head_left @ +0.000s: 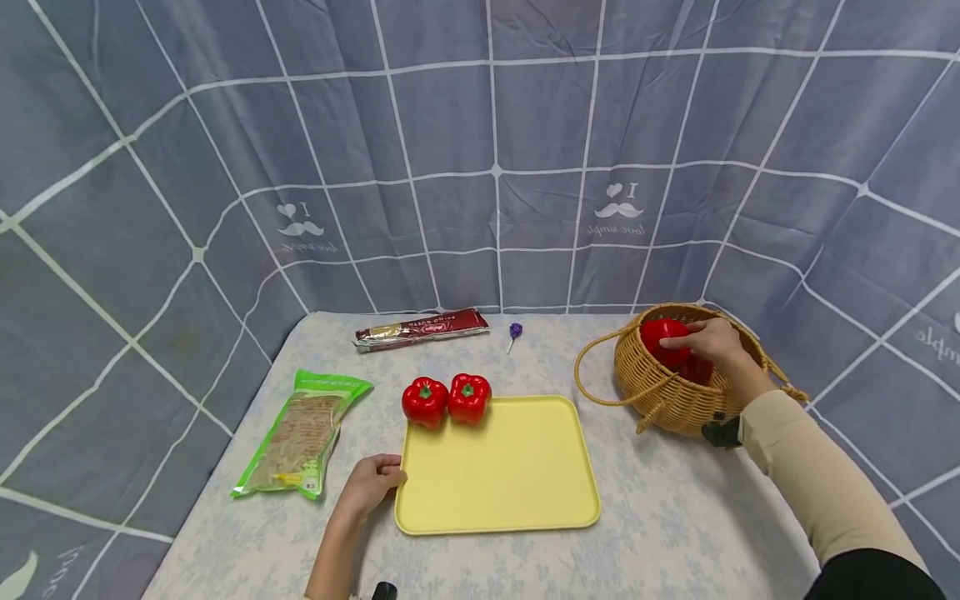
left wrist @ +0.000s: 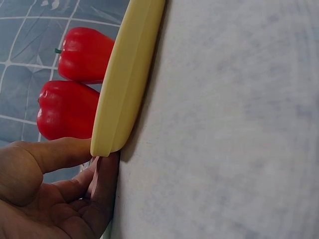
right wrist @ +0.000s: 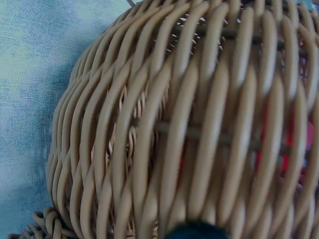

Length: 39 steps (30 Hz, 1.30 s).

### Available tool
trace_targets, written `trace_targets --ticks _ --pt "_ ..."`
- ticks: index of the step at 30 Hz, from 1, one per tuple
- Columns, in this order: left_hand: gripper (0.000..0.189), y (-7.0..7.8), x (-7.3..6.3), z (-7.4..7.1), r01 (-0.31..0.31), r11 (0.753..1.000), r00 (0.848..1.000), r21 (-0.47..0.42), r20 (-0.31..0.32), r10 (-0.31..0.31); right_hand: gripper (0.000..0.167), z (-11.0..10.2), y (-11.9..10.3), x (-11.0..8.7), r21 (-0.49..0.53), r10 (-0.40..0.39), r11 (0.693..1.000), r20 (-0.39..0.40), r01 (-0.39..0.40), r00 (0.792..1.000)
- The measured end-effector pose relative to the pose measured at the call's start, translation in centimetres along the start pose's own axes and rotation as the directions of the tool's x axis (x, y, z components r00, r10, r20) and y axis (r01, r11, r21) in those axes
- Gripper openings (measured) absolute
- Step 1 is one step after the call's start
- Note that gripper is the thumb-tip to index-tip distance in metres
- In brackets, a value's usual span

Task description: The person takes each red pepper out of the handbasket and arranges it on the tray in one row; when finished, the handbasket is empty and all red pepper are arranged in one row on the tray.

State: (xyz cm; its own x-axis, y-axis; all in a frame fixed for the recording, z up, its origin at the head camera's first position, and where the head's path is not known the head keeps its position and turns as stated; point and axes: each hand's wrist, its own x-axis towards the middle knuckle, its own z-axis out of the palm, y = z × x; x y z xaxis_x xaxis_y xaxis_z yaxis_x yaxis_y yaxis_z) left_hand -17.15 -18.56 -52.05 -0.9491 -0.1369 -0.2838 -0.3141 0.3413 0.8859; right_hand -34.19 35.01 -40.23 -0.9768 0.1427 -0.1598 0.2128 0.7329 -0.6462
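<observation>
- My left hand point(head_left: 367, 483) is partly curled at the left side of the yellow tray point(head_left: 498, 475). On my left wrist camera the thumb lies along the rim and the fingers reach beneath it, so I have the edge in a light pinch.
- My right hand point(head_left: 716, 342) reaches over the rim of the wicker basket point(head_left: 671, 404), its fingers bent over a glossy red item point(head_left: 660, 335) that shows at the basket's mouth. I read this as a grip; the thumb is hidden from me.
- More red shows below that item, inside the basket, but I cannot tell how many pieces there are. My right wrist camera gives me mostly blurred weave, with bits of red through the gaps.
- Two red peppers stand at the tray's far left corner, side by side and touching: the left pepper point(head_left: 425, 403) and the right pepper point(head_left: 469, 399).
- The basket sits to the right of the tray, apart from it, with one looped handle point(head_left: 603, 400) flopped outward towards the tray.
- Left of the tray I have a clear, green-edged bag point(head_left: 303, 433) with brown contents, lying flat on the pale patterned tabletop point(head_left: 652, 533).
- Beyond the peppers lies a long dark-red and silver packet point(head_left: 423, 329), and just right of it a purple lollipop point(head_left: 515, 332).
- A grey-blue curtain point(head_left: 450, 125) with white grid lines hangs behind the table.
</observation>
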Motion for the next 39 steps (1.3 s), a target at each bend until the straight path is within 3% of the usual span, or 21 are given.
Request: trace_targets --ticks 13,22,39 --pt "0.033 0.6 0.3 -0.5 0.001 1.000 1.000 0.005 -0.001 -0.001 0.093 -1.9 -1.6 -1.8 0.222 -0.033 0.975 -0.001 0.033 0.999" --pt "0.034 1.0 0.2 -0.4 0.006 1.000 1.000 0.006 0.005 -0.006 0.091 -2.3 -3.6 -3.0 0.262 -0.058 0.963 -0.004 0.057 0.998" --pt "0.034 0.3 0.0 -0.1 0.020 1.000 1.000 -0.018 0.013 -0.020 0.093 -1.6 -5.4 -3.8 0.304 -0.065 0.951 0.025 0.054 0.998"
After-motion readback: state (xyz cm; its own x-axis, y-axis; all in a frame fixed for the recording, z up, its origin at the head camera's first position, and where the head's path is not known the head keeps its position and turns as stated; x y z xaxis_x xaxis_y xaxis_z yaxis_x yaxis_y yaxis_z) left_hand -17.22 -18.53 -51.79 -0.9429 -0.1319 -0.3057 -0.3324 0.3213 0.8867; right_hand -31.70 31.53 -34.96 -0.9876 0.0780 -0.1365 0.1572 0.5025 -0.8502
